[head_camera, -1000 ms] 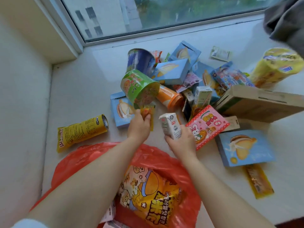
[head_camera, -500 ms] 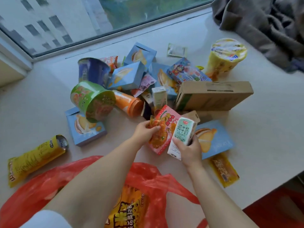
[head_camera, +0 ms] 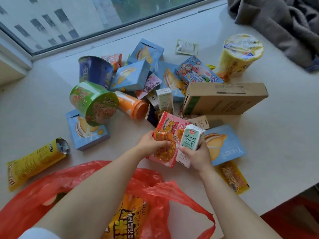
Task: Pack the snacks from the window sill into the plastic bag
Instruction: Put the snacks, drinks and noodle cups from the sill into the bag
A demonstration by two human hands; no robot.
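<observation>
Nearest us lay the red plastic bag [head_camera: 155, 192], mouth open beneath our forearms. Just beyond it, our right hand [head_camera: 196, 156] curled round a milk carton [head_camera: 189, 144], its long axis leaning away; our left hand [head_camera: 150, 144] pinched an orange snack packet [head_camera: 164, 144] over the pink box [head_camera: 170, 128]. The bag lay directly behind both hands, the left slightly nearer, we judged.
</observation>
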